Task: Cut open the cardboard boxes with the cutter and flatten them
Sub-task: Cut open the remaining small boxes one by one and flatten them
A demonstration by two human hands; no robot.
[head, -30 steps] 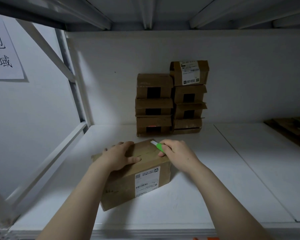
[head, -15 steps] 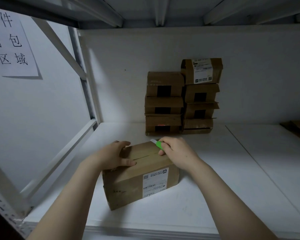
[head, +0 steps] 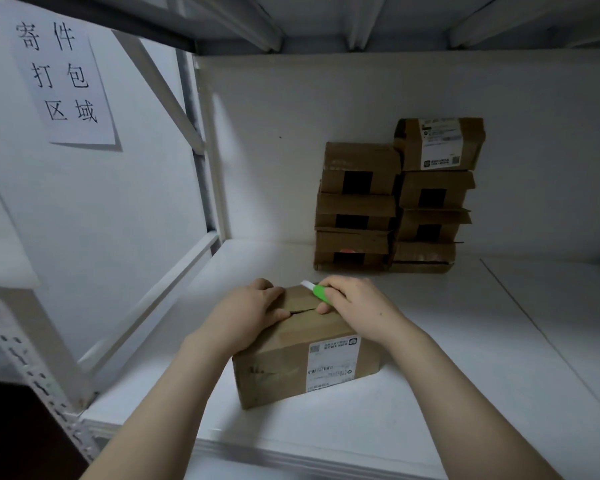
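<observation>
A brown cardboard box [head: 291,368] with a white shipping label on its front stands on the white shelf [head: 447,375] near the front edge. My left hand [head: 248,311] lies on the left of the box's top, fingers over the far edge, thumb by the centre seam. My right hand [head: 354,301] grips a green and white cutter [head: 317,291] over the top of the box, its white tip pointing back and left. A dark slit shows along the seam between my two hands. The blade itself is hidden.
Two stacks of taped cardboard boxes [head: 395,202] stand against the back wall. A white shelf frame with a diagonal brace [head: 201,150] closes the left side. A paper sign [head: 63,77] hangs on the left wall. A shelf deck runs overhead.
My view has swung left and closer. My right hand with the cutter has slid along the top seam toward my left hand, and a dark slit now shows there.
</observation>
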